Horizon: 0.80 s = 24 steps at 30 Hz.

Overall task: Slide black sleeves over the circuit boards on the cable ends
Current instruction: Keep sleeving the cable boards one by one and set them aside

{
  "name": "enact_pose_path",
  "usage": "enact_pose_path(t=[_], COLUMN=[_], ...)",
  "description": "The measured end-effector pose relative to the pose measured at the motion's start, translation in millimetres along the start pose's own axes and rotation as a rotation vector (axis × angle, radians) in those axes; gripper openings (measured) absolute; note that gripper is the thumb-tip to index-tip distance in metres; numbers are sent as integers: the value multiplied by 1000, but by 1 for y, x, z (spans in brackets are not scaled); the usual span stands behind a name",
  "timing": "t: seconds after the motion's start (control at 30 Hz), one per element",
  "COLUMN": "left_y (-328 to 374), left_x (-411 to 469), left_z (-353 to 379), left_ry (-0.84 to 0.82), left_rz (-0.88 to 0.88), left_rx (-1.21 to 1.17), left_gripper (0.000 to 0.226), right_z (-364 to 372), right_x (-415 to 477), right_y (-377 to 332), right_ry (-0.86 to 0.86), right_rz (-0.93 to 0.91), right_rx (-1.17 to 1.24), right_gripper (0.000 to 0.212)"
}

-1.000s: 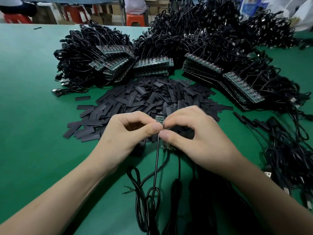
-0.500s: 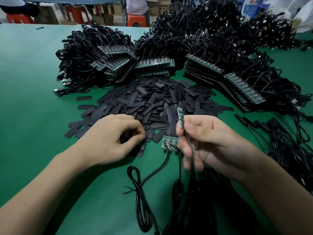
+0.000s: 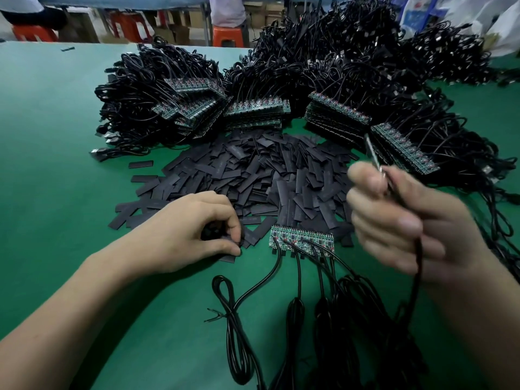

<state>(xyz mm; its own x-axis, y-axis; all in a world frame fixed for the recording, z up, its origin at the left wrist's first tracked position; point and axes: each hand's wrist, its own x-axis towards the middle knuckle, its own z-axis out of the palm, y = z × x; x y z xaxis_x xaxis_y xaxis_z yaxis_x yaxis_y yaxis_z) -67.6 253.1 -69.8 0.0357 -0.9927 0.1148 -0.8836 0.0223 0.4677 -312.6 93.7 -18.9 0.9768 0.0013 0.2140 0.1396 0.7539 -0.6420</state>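
Black sleeves point(image 3: 267, 175) lie heaped in the middle of the table point(image 3: 56, 136), and the left hand point(image 3: 197, 229) curls at the near edge, pinching one up. Right hand point(image 3: 394, 220) grips a cable point(image 3: 418, 266), its circuit board point(image 3: 371, 153) poking above the fist, blurred. Best now, I'd say: take one only, squeeze its mouth open, feed the board in end-on and straight.

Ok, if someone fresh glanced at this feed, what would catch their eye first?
The huge tangle of black cable bundles across the far side, green boards fanned out in front. Then the heap of black sleeves mid-table. Nearest, the blurred right hand holds one cable raised in its grip.
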Motion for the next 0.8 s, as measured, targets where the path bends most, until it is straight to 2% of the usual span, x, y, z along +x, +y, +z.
enact_pose_path(t=[0.1, 0.17, 0.2, 0.3, 0.33, 0.4, 0.53, 0.67, 0.8], left_y=[4, 9, 12, 21, 23, 27, 35, 43, 47], left_x=[0, 0, 1, 3, 4, 6, 8, 11, 12], left_z=[1, 3, 6, 14, 17, 23, 35, 41, 44], left_ry=[43, 138, 187, 274, 291, 312, 329, 382, 425], left_rz=[-33, -72, -110, -188, -198, -222, -290, -303, -309], left_rx=[-124, -274, -403, -711, -748, -802, -970, -1091, -1158], left_gripper=[17, 15, 13, 10, 9, 11, 14, 18, 20], right_z=[-4, -6, -7, -9, -11, -16, -29, -36, -38], right_x=[-10, -12, -12, -9, -5, 6, 17, 23, 26], right_y=[-29, -48, -54, -49, -38, -8, 37, 51, 59], right_ry=[137, 218, 305, 684, 740, 714, 729, 715, 628], right_rz=[2, -11, -46, -53, -11, 68, 39, 2, 38], right_rx=[105, 62, -114, -1053, -1269, -1479, -1466, -1317, -1192], right_gripper=[18, 21, 21, 23, 26, 24, 21, 27, 16])
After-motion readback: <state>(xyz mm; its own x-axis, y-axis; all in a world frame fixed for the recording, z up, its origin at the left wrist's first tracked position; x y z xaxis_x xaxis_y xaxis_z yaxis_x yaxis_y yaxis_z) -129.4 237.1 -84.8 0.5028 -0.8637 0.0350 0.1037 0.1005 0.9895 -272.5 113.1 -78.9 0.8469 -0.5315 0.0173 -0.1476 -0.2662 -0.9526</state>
